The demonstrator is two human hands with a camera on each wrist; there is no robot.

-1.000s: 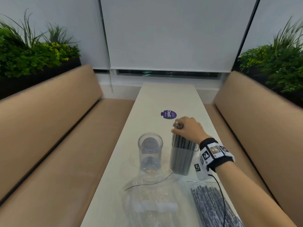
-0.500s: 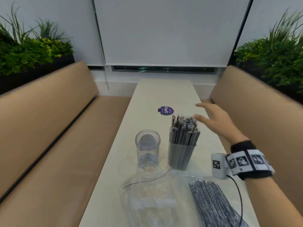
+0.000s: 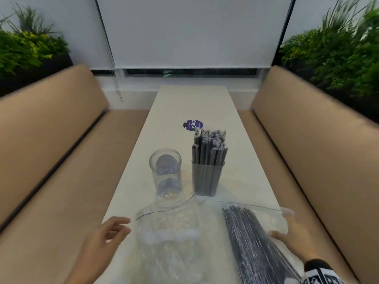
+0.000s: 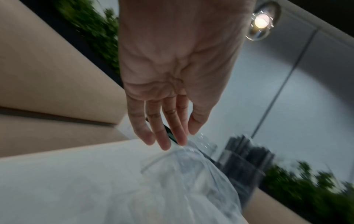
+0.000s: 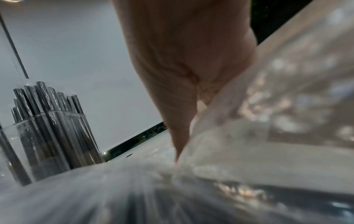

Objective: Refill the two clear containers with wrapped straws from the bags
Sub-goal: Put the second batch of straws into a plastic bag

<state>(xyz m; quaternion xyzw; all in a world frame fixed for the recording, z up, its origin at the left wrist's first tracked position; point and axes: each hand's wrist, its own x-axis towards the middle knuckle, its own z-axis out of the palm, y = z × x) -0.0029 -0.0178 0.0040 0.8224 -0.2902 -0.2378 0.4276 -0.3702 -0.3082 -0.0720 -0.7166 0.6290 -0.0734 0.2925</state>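
Square container (image 3: 207,177) at centre frame is packed with straws; the round container (image 3: 165,173) to its left stands empty. Right hand (image 3: 295,236), lower right, lies spread on the straw bag (image 3: 256,244), likely steadying it; left hand (image 3: 106,235) hovers relaxed, gripping nothing.

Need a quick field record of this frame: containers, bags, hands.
round container: upright, no straws
square container: upright, packed with wrapped straws
left bag: clear, lies flat, contents unclear
right bag: holds dark straws
left hand: open, beside left bag, touch unclear
right hand: on right bag, fingers under plastic, grip unclear
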